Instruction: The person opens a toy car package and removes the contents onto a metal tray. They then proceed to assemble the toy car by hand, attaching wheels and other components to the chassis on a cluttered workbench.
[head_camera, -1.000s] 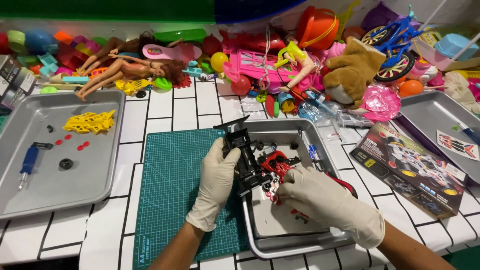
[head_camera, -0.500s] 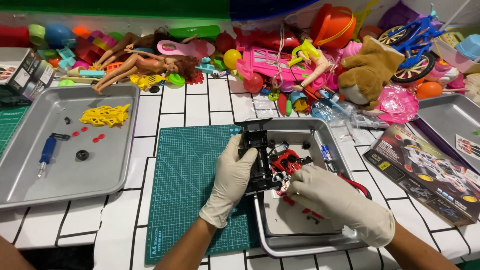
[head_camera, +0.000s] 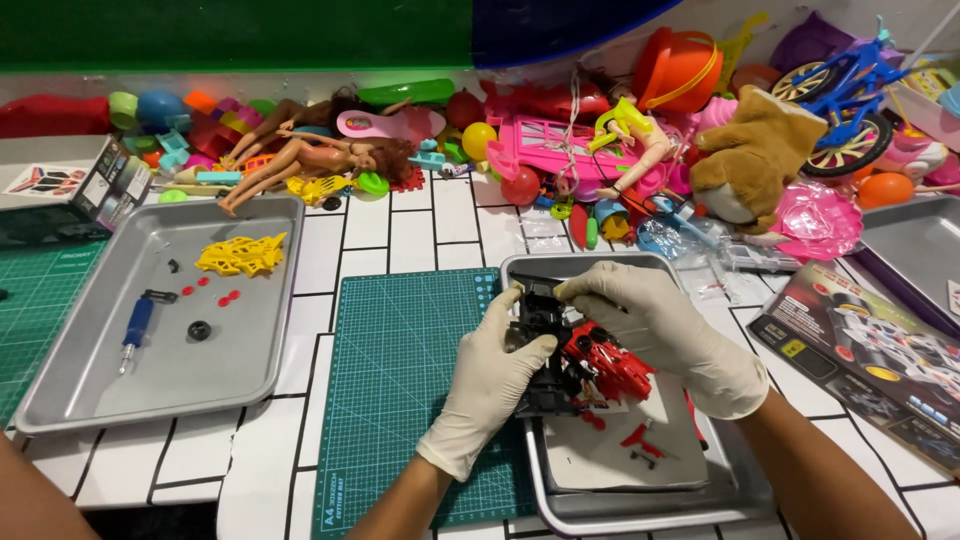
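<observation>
From the head camera we see our left hand (head_camera: 497, 372), in a white glove, wrapped around the side of a black plastic toy car chassis (head_camera: 545, 345), while our gloved right hand (head_camera: 672, 335) arches over it, fingertips pinching its top edge. The chassis, carrying red plastic parts (head_camera: 610, 365), is held just above a shiny metal tray (head_camera: 640, 500) containing a white sheet and loose red bits. Another grey metal tray (head_camera: 60, 390), off to the left, holds yellow plastic pieces (head_camera: 240, 254), a blue-handled screwdriver (head_camera: 135, 325) and small red dots.
</observation>
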